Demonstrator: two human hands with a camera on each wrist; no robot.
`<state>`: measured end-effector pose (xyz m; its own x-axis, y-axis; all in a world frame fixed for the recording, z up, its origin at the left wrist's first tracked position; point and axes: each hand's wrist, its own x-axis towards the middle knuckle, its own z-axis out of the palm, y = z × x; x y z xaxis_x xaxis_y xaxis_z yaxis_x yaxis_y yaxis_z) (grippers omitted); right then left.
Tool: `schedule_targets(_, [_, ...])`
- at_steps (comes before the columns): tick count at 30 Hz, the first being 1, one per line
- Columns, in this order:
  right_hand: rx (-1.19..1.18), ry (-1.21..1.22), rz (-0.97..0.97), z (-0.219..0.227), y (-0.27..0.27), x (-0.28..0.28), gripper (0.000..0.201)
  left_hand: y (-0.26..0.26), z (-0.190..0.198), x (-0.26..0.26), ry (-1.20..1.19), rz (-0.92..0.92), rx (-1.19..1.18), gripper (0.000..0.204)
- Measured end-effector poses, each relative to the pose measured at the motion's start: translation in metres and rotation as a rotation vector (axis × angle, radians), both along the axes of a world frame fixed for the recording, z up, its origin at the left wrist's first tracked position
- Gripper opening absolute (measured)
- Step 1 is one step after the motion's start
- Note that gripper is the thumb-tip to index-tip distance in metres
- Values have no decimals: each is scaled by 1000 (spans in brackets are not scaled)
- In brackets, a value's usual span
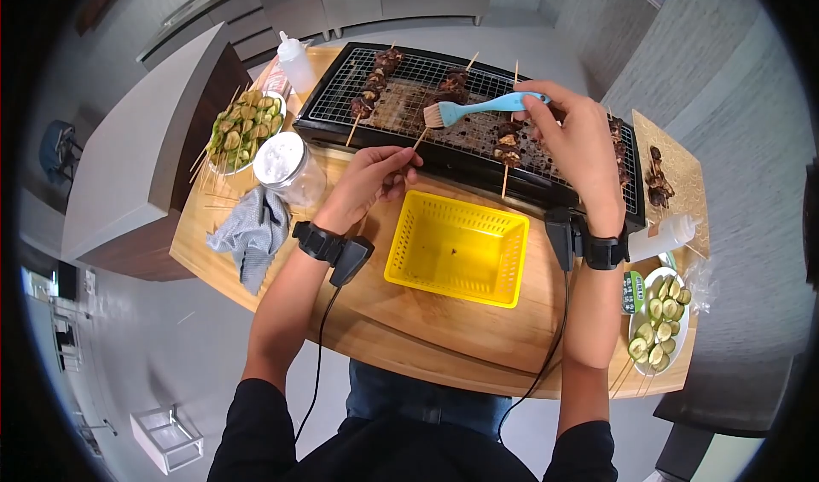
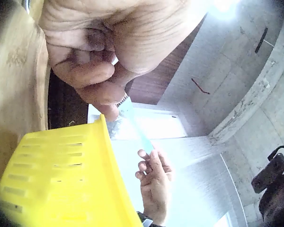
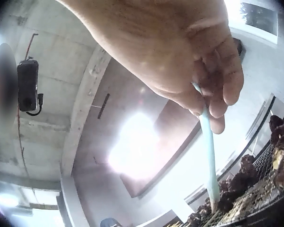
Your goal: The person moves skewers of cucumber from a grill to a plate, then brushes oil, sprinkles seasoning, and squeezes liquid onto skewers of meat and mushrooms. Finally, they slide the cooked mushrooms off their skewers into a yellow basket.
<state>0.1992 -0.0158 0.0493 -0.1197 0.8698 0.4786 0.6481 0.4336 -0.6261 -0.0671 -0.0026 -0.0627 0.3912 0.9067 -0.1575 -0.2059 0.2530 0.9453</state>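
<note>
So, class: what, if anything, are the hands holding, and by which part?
The left hand pinches a meat skewer by its bare near end; the right hand holds the brush by its handle.

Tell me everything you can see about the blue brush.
The brush has a light blue handle, smooth and plastic-looking, and short tan bristles. The right hand grips it near the handle's end. It is over the grill, its bristles angled down at the near end of the meat on a skewer whose stick the left hand pinches. The bristles seem to touch that meat; I can't tell whether they carry any sauce.
</note>
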Motion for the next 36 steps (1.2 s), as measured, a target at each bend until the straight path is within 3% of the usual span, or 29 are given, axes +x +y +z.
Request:
schedule_targets(8, [85,-131,-169,4,0,13,21,-1,1,1,23,14,12,24])
schedule_targets(11, [116,-71,-177,4,-2,13,20,0,1,0,43,11,-6,28])
schedule_targets(15, [101,22,-111,4,-4,7,19,0,1,0,24,12,-12,28])
schedule_targets(23, [200,-79,16,4,-6,-6,16,-2,4,2,21,37,4,26])
schedule_targets(27, [119,-139,-18,13,-15,-3,17,-1,3,0,-1,48,-14,25])
schedule_targets(36, [103,34,-23,9,-8,-4,18,0,2,-1,-36,41,-30,26])
